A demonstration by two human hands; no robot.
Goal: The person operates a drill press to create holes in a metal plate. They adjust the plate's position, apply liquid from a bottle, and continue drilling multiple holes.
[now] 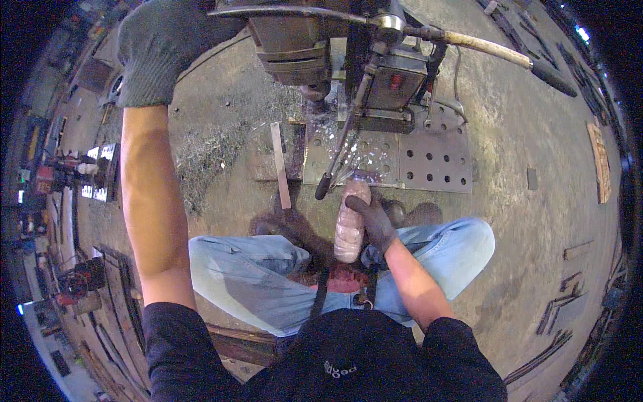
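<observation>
My right hand (376,221), in a dark knitted glove, is wrapped round a ridged plastic bottle (348,231) with pale contents. The bottle is tilted with its top end toward the drilling machine (291,50), and white droplets or streaks show between them. My left hand (157,50), in a grey knitted glove, is raised at the upper left, next to the machine. Its fingers are lost in the dark at the upper edge. A lever handle (482,47) with long arms crosses the machine. One arm with a black grip (323,186) hangs down near the bottle.
Under the machine lies a metal plate (435,151) with rows of round holes. A narrow flat metal strip (279,164) lies to its left. Metal shavings (207,154) cover the floor there. My bent legs (248,275) flank the bottle. A wooden board (599,163) lies far right.
</observation>
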